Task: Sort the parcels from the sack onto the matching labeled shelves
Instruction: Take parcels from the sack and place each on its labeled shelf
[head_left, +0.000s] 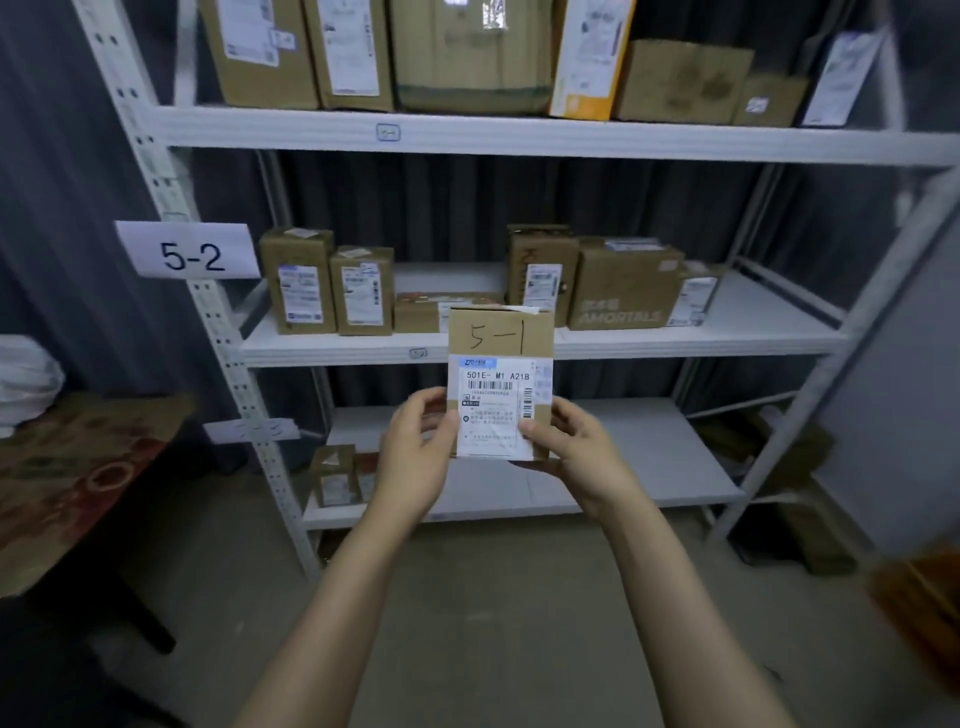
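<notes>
Both hands (415, 457) (576, 447) hold parcel (500, 343) upright before middle shelf (649, 345).

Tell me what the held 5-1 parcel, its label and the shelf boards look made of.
Small brown box marked 5-1: matte cardboard, shown by its folded top flap.
White printed shipping label: thin paper, lying flat, likely adhesive.
White flat shelf board: smooth, painted metal or laminate; unclear which.

In front of rack (519, 139): parcel (501, 338), left grip (415, 457) at its left edge, right grip (576, 457) at its right. Behind it, row of boxes (623, 283) on mid shelf (675, 344). On rack's left post: sign (189, 252). On btm shelf (649, 457), small box (335, 475) at left end. Left of rack: table (78, 467) w/ sack (26, 374) at its far edge.
</notes>
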